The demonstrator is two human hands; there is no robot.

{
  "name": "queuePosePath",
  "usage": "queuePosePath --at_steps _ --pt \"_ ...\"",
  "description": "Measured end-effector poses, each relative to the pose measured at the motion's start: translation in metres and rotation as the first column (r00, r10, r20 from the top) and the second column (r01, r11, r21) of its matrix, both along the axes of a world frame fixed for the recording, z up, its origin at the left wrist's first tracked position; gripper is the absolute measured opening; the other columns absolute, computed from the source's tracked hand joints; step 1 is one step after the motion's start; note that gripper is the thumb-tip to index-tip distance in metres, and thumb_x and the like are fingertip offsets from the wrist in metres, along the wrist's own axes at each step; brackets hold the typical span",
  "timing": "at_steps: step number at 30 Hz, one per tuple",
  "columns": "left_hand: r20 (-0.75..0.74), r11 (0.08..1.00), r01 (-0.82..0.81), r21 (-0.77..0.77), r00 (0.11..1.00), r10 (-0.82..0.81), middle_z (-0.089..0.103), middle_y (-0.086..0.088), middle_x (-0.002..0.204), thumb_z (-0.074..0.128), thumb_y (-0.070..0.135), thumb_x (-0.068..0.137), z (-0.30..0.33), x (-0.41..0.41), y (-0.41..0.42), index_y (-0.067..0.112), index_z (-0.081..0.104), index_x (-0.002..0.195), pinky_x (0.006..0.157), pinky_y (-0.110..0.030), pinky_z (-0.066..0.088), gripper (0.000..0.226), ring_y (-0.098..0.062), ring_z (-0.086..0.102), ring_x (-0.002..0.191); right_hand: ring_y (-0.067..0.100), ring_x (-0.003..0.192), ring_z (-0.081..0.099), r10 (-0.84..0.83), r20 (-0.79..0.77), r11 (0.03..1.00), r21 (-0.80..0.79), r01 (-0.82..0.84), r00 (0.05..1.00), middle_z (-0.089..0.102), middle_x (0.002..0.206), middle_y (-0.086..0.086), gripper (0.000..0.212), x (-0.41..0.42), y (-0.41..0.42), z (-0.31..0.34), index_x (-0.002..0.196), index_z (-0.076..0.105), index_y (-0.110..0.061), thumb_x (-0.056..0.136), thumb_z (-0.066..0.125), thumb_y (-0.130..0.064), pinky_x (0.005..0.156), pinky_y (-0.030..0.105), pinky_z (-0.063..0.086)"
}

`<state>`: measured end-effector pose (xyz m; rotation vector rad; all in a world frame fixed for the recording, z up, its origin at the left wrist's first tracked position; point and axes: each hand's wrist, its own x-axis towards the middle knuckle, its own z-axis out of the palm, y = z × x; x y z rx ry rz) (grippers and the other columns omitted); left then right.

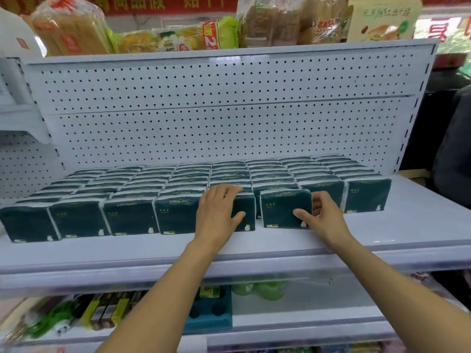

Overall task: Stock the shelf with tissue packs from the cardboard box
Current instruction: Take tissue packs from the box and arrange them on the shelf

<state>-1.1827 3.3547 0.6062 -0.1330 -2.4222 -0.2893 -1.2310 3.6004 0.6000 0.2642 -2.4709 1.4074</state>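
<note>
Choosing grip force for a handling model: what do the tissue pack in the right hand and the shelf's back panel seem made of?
The tissue pack looks wrapped in thin, dark green plastic film, slightly glossy, with white ends showing; probably soft inside. The back panel looks like white painted sheet metal, judging by its regular punched holes.

Both bare forearms reach forward and up. The left hand [219,212] lies palm-down, fingers straight over a tissue pack [244,210], thumb spread. The right hand [322,216] pinches another tissue pack [283,208], thumb in front, fingers curled behind.
</note>
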Motion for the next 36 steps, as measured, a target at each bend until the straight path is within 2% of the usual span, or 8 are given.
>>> queuePosePath --at_steps 4,14,18,22,25,28,32,36 --pt "-0.004 1.0 -0.003 -0.006 1.0 0.003 0.056 0.002 0.128 0.075 0.025 0.084 -0.005 -0.003 0.0 0.02 0.057 0.13 0.108 -0.039 0.036 0.05 -0.022 0.049 0.12 0.018 0.082 0.058 -0.029 -0.02 0.998 0.051 0.03 0.999 0.06 0.093 0.0 0.039 -0.005 -0.004 -0.004 0.104 0.049 -0.016 0.082 0.076 -0.032 0.077 0.042 0.053" --pt "0.017 0.998 -0.043 -0.037 0.999 0.043 0.057 0.001 0.127 0.072 0.023 0.088 -0.004 -0.007 0.0 0.02 0.057 0.13 0.111 -0.038 0.031 0.046 -0.021 0.048 0.121 0.019 0.083 0.061 -0.013 0.039 0.995 0.098 0.009 0.999 0.062 0.092 -0.002 0.033 -0.013 -0.013 -0.004 0.104 0.053 -0.017 0.085 0.072 -0.036 0.078 0.044 0.054" --pt "0.002 0.994 -0.06 -0.089 0.998 0.061 0.059 0.001 0.126 0.073 0.026 0.086 -0.004 -0.006 0.003 0.019 0.057 0.13 0.114 -0.041 0.03 0.047 -0.023 0.051 0.12 0.021 0.097 0.06 -0.037 0.079 0.974 0.224 0.018 0.996 0.062 0.112 0.002 0.044 -0.007 -0.008 -0.002 0.119 0.048 -0.016 0.088 0.067 -0.041 0.08 0.04 0.052" --pt "-0.075 0.989 -0.096 -0.115 0.993 0.087 0.06 0.0 0.127 0.074 0.036 0.083 -0.003 0.01 0.008 0.019 0.057 0.13 0.113 -0.048 0.033 0.053 -0.023 0.055 0.119 0.024 0.124 0.049 -0.079 -0.135 0.893 0.431 0.13 0.988 0.048 0.141 0.004 0.061 0.015 0.002 -0.003 0.143 0.037 -0.017 0.093 0.058 -0.045 0.095 0.042 0.044" --pt "-0.159 0.988 -0.12 -0.099 0.982 0.104 0.058 -0.001 0.132 0.068 0.042 0.086 -0.008 0.038 0.01 0.018 0.052 0.137 0.114 -0.048 0.031 0.058 -0.023 0.054 0.122 0.026 0.128 0.046 0.026 -0.323 0.87 0.473 0.138 0.946 0.047 0.144 0.004 0.062 0.041 0.004 -0.006 0.146 0.037 -0.017 0.094 0.056 -0.044 0.102 0.041 0.037" --pt "-0.166 0.987 -0.15 -0.06 0.976 0.138 0.053 -0.001 0.14 0.059 0.049 0.091 -0.015 0.074 0.01 0.021 0.041 0.146 0.115 -0.046 0.031 0.065 -0.022 0.05 0.126 0.026 0.127 0.047 0.113 -0.476 0.871 0.47 0.144 0.872 0.048 0.144 0.005 0.059 0.065 -0.003 -0.01 0.144 0.04 -0.017 0.095 0.049 -0.048 0.104 0.044 0.039" --pt "-0.12 0.973 -0.231 -0.007 0.966 0.228 0.051 -0.003 0.142 0.054 0.055 0.09 -0.029 0.123 0.005 0.024 0.035 0.15 0.105 -0.044 0.041 0.07 -0.024 0.051 0.125 0.024 0.119 0.051 0.284 -0.562 0.882 0.471 0.018 0.777 0.053 0.137 0.007 0.058 0.096 -0.035 -0.016 0.141 0.043 -0.016 0.093 0.042 -0.048 0.097 0.043 0.044" --pt "-0.081 0.926 -0.375 -0.03 0.925 0.372 0.054 -0.004 0.138 0.048 0.058 0.091 -0.05 0.176 -0.022 0.024 0.038 0.148 0.1 -0.045 0.045 0.067 -0.026 0.054 0.121 0.025 0.118 0.051 0.476 -0.562 0.828 0.545 -0.13 0.676 0.054 0.135 0.008 0.054 0.119 -0.086 -0.029 0.14 0.046 -0.016 0.094 0.046 -0.044 0.097 0.041 0.041"
